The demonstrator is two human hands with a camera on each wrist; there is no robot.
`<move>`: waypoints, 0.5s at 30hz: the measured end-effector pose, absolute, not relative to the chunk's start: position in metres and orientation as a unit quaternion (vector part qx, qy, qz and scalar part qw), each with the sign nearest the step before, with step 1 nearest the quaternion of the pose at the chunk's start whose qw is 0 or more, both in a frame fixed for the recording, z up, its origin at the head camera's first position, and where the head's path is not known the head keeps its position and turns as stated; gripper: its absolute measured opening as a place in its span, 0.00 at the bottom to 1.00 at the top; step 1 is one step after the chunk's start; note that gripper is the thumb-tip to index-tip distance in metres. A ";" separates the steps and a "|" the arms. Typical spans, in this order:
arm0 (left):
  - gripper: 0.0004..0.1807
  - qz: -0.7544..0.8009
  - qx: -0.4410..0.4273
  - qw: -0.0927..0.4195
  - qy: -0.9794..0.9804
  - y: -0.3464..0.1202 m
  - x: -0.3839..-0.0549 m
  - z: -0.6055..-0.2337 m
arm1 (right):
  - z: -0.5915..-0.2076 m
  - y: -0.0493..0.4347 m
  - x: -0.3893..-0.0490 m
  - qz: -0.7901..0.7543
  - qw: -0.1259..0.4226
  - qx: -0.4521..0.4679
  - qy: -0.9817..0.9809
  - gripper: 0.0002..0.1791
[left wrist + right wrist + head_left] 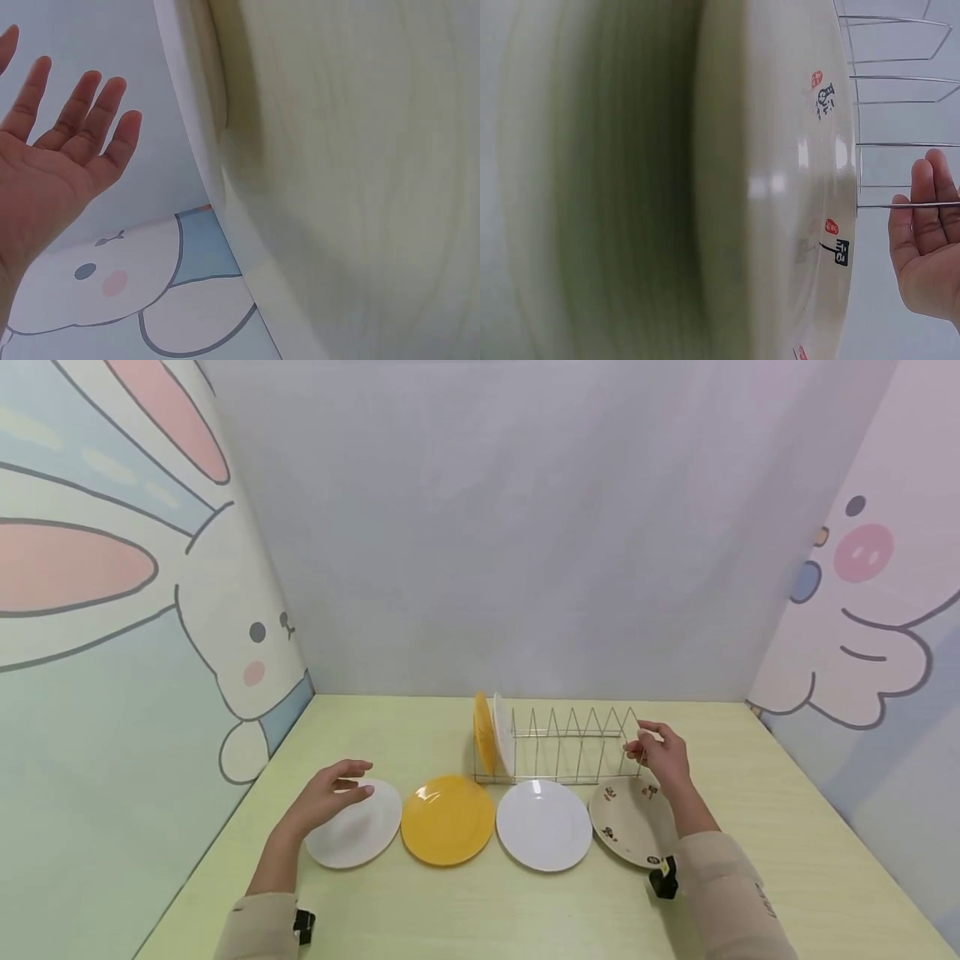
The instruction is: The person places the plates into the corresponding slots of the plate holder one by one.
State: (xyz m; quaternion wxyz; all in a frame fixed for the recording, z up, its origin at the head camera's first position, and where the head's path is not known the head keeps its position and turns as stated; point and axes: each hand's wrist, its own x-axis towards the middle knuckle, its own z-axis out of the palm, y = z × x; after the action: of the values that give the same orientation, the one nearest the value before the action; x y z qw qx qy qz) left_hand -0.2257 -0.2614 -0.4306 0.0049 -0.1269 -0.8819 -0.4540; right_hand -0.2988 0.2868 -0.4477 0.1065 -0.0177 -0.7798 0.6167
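Observation:
My left hand (330, 795) hovers over the leftmost white plate (352, 839), fingers spread and holding nothing. In the left wrist view its palm and loosely bent fingers (109, 139) show against the wall. At the right end of a wire dish rack (558, 777), my right hand (663, 758) grips the end wire, with fingers reaching past it. The right wrist view shows that wire crossing the fingers (926, 229). Below this hand lies a cream plate (633, 822) with small red and black marks, partly hidden by the forearm.
Between the outer plates lie a yellow plate (447, 821) and another white plate (544, 827). At the rack's left end, a yellow plate (482, 735) and a white plate (503, 737) stand upright. Cartoon-printed side walls and a grey back wall (517, 543) enclose the table (450, 914).

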 end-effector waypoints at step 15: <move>0.30 -0.452 -0.123 -0.009 -0.883 -0.296 -0.217 -0.435 | -0.447 0.285 -0.299 0.615 0.114 -0.019 -0.780 0.21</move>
State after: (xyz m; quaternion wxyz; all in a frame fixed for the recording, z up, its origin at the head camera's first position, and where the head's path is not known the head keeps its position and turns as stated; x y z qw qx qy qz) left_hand -0.2169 -0.2956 -0.4350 -0.0090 -0.1234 -0.8833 -0.4522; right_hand -0.2988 0.2852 -0.4471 0.1135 -0.0185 -0.7801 0.6150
